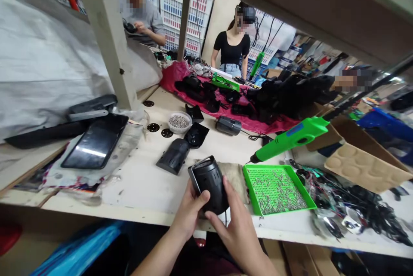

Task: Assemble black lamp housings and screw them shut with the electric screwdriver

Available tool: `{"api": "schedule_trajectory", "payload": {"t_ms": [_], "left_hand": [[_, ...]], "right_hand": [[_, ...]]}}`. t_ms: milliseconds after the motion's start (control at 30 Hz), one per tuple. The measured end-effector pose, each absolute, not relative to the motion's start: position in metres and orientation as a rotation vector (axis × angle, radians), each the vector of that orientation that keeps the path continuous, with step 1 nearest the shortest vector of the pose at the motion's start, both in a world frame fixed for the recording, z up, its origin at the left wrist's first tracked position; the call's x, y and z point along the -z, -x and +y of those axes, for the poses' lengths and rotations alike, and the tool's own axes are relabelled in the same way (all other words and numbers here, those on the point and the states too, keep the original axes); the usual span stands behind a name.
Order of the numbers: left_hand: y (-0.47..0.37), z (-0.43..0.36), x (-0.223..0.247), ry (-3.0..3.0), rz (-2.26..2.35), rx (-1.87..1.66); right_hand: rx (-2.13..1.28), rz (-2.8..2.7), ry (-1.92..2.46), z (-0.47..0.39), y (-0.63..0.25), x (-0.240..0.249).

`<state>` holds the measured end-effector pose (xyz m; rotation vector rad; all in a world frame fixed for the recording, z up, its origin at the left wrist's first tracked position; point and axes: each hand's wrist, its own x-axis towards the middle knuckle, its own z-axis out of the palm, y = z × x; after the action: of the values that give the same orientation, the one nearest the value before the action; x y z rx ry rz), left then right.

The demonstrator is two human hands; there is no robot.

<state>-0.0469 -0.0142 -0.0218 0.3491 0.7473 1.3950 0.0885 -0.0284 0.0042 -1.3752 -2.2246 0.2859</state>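
Note:
Between my two hands, over the front edge of the bench, is a rounded black plastic device housing (211, 183) with slots near its top and a thin bracket along its left side. My left hand (191, 207) grips the left side, thumb across the front. My right hand (237, 216) holds the right side, thumb low and fingers along the edge. A black cord hangs below the housing. Just beyond lie a curved black shell (174, 155) and a square black part (196, 135). To the right, a green electric screwdriver (290, 140) hangs tip down above a green tray (279, 190) of small screws.
A white bowl (179, 122) of small metal pieces stands farther back, near another black housing (228, 125). At left lies a tablet-like black panel (96, 142). Wires and parts (355, 207) and a cardboard box (368, 155) fill the right. Co-workers are across the bench.

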Motion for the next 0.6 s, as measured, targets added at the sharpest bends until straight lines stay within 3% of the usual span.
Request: {"api": "schedule_trajectory", "payload": {"t_ms": [600], "left_hand": [[0.0464, -0.0075, 0.0178, -0.393, 0.927, -1.239]], "right_hand": [[-0.304, -2.317, 1.42, -0.0221, -0.0915, -0.0101]]}}
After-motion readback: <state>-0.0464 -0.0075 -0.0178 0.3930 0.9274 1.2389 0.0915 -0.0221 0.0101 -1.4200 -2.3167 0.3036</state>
